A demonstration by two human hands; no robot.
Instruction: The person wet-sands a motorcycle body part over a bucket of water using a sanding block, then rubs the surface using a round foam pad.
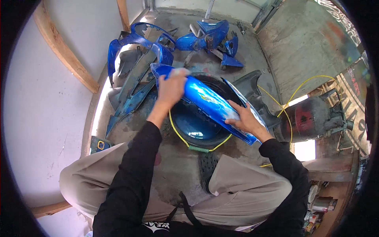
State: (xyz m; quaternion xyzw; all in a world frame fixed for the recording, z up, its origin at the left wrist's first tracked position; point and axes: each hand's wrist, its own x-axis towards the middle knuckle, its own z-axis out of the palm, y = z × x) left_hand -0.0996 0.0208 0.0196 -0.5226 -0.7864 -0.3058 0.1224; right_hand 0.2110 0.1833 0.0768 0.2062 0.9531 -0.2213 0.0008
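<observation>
A glossy blue motorcycle fairing panel (pixel 203 98) with white and yellow markings lies slantwise over a black bucket (pixel 182 136) of dark liquid. My right hand (pixel 246 119) grips the panel's lower right end, thumb on its face and fingers over the far edge. At the upper left part of the panel, my left hand (pixel 172 90) is closed and pressed to the surface. A whitish patch shows at its fingertips, too blurred to name. The bucket's yellow handle with a green grip (pixel 198 149) hangs down on the near side.
Several blue fairing pieces (pixel 136 38) lie on the concrete floor at the back, with more blue parts (pixel 211 37) beside them. Right of the bucket sit a black plastic part (pixel 252 89) and a dark compressor tank (pixel 304 118) with a yellow hose (pixel 291 125). A phone (pixel 101 145) rests at left.
</observation>
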